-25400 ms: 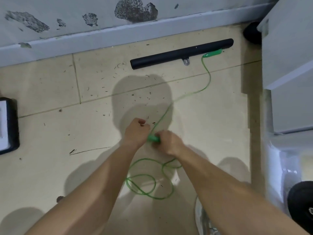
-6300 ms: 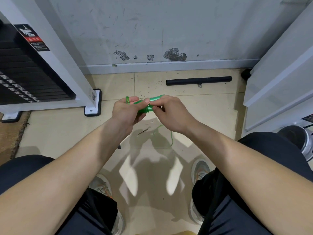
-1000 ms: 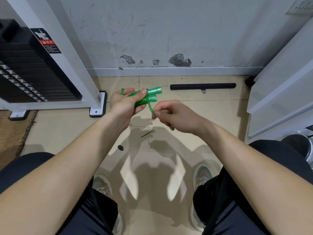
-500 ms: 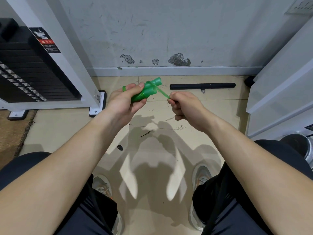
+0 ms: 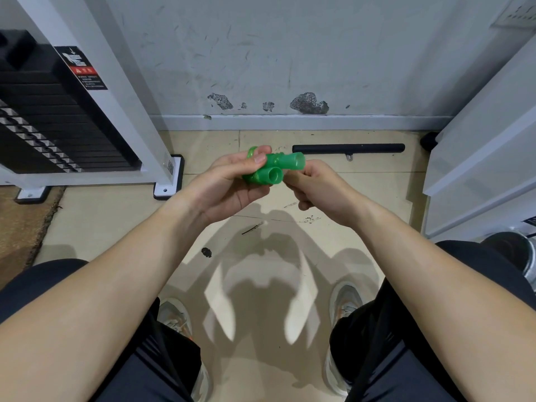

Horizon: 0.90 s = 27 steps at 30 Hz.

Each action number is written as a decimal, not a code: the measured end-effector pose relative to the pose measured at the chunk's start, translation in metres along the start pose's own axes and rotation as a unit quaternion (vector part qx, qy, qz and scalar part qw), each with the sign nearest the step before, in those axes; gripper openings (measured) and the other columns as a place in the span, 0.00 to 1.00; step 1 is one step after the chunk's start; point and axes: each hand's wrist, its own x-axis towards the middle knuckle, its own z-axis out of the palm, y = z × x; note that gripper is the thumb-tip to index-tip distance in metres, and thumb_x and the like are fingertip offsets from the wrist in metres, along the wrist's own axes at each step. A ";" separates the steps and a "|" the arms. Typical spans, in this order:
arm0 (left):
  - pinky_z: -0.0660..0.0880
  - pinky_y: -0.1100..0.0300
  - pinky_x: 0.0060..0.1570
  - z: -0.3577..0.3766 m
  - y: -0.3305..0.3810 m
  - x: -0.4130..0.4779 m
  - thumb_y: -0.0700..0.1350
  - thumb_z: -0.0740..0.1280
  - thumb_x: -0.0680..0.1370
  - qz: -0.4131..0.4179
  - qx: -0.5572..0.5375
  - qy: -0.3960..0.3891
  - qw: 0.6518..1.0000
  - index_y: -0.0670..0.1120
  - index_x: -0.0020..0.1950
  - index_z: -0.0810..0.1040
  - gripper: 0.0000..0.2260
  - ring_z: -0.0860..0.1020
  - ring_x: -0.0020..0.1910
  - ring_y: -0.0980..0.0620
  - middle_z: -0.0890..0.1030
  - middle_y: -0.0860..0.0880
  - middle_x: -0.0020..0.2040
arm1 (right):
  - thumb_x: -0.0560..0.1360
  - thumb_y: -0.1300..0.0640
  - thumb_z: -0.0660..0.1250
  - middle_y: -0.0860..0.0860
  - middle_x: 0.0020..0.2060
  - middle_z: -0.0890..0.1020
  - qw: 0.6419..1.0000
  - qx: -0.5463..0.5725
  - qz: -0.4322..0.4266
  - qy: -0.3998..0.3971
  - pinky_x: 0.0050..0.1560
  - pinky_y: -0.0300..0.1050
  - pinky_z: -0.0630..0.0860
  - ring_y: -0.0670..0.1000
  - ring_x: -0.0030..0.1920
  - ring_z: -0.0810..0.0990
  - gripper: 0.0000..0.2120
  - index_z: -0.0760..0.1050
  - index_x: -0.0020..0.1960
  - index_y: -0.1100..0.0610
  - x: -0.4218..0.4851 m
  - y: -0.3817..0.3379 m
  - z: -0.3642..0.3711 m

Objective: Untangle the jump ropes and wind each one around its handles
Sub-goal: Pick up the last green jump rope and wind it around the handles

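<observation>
Over tiled floor [image 5: 116, 221], left hand [image 5: 226, 187] grips green handles [image 5: 280, 167], ends pointing right

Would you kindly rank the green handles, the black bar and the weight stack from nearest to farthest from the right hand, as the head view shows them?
From the right hand:
1. green handles, right at its fingertips and gripped by the left hand.
2. black bar, lying down low, farther forward.
3. weight stack, far off on the left side.

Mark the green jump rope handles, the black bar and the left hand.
green jump rope handles [image 5: 288, 164], head view, upper handle's barrel
black bar [image 5: 348, 148], head view, mid-length
left hand [image 5: 229, 187], head view, palm
</observation>
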 end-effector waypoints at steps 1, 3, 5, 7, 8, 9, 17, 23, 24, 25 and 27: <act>0.81 0.63 0.40 -0.003 0.001 0.001 0.42 0.75 0.72 -0.007 0.011 -0.026 1.000 0.46 0.58 0.75 0.17 0.83 0.39 0.54 0.83 0.49 0.43 | 0.82 0.57 0.62 0.41 0.27 0.68 1.000 -0.004 -0.002 0.003 0.31 0.40 0.66 0.44 0.27 0.64 0.16 0.70 0.35 0.51 0.001 -0.001 -0.002; 0.81 0.61 0.42 -0.007 0.002 0.002 0.47 0.82 0.65 -0.030 0.047 -0.074 0.996 0.46 0.57 0.75 0.26 0.82 0.40 0.53 0.82 0.48 0.46 | 0.80 0.58 0.64 0.45 0.28 0.68 1.000 -0.026 -0.005 0.000 0.32 0.42 0.67 0.45 0.28 0.64 0.19 0.73 0.31 0.50 0.002 0.000 -0.005; 0.81 0.59 0.42 -0.009 0.004 0.003 0.47 0.83 0.63 -0.045 0.090 -0.103 0.990 0.46 0.57 0.75 0.27 0.82 0.40 0.51 0.81 0.48 0.46 | 0.77 0.57 0.65 0.46 0.26 0.69 0.999 -0.053 -0.006 -0.005 0.33 0.43 0.67 0.47 0.28 0.66 0.17 0.76 0.30 0.50 0.001 0.001 -0.006; 0.80 0.59 0.39 -0.007 0.005 0.003 0.41 0.80 0.67 -0.052 0.138 -0.116 0.982 0.45 0.56 0.74 0.22 0.81 0.39 0.50 0.80 0.49 0.43 | 0.79 0.57 0.65 0.46 0.25 0.71 0.998 -0.065 -0.011 -0.014 0.31 0.40 0.66 0.47 0.27 0.67 0.16 0.77 0.32 0.52 0.000 0.002 -0.007; 0.79 0.60 0.37 -0.004 0.006 0.002 0.37 0.76 0.69 -0.053 0.170 -0.112 0.978 0.45 0.56 0.74 0.19 0.81 0.38 0.51 0.79 0.50 0.42 | 0.79 0.57 0.65 0.47 0.26 0.71 0.997 -0.071 -0.013 -0.015 0.30 0.39 0.66 0.47 0.27 0.67 0.16 0.77 0.32 0.53 -0.001 0.003 -0.006; 0.78 0.62 0.34 -0.001 0.007 0.000 0.34 0.72 0.69 -0.055 0.210 -0.107 0.970 0.44 0.55 0.74 0.17 0.80 0.37 0.52 0.79 0.51 0.40 | 0.78 0.57 0.66 0.48 0.26 0.72 0.997 -0.080 -0.013 -0.015 0.30 0.40 0.66 0.47 0.28 0.67 0.15 0.77 0.32 0.52 -0.002 0.004 -0.005; 0.79 0.61 0.39 0.005 0.004 -0.005 0.30 0.75 0.71 -0.042 0.416 -0.074 0.905 0.43 0.58 0.74 0.20 0.80 0.40 0.56 0.77 0.51 0.46 | 0.75 0.62 0.71 0.49 0.26 0.71 0.997 -0.038 0.068 0.015 0.28 0.40 0.64 0.46 0.26 0.66 0.05 0.80 0.42 0.63 0.000 0.010 -0.003; 0.77 0.61 0.39 0.005 0.004 -0.008 0.31 0.76 0.71 -0.014 0.432 -0.078 0.898 0.44 0.59 0.72 0.22 0.76 0.39 0.55 0.74 0.51 0.47 | 0.79 0.67 0.64 0.52 0.32 0.74 0.976 0.182 0.119 0.002 0.26 0.37 0.68 0.47 0.29 0.69 0.07 0.79 0.47 0.58 0.001 0.005 -0.002; 0.77 0.60 0.39 0.004 0.004 -0.009 0.31 0.76 0.71 -0.012 0.431 -0.083 0.898 0.44 0.59 0.72 0.22 0.76 0.40 0.55 0.74 0.52 0.47 | 0.80 0.67 0.62 0.53 0.34 0.75 0.963 0.236 0.126 -0.010 0.26 0.36 0.69 0.46 0.29 0.70 0.08 0.79 0.50 0.59 0.001 0.003 -0.005; 0.77 0.60 0.40 0.003 0.003 -0.009 0.31 0.76 0.71 -0.009 0.431 -0.088 0.898 0.45 0.59 0.73 0.22 0.75 0.41 0.54 0.73 0.52 0.48 | 0.81 0.66 0.61 0.54 0.37 0.75 0.953 0.274 0.130 -0.020 0.27 0.35 0.70 0.45 0.29 0.71 0.08 0.78 0.53 0.60 0.002 0.002 -0.007; 0.78 0.58 0.42 0.002 0.003 -0.009 0.32 0.76 0.71 0.001 0.436 -0.094 0.895 0.44 0.60 0.72 0.22 0.75 0.44 0.53 0.74 0.52 0.48 | 0.81 0.66 0.61 0.53 0.38 0.76 0.941 0.310 0.132 -0.031 0.29 0.34 0.73 0.44 0.29 0.73 0.08 0.78 0.55 0.62 0.002 0.000 -0.008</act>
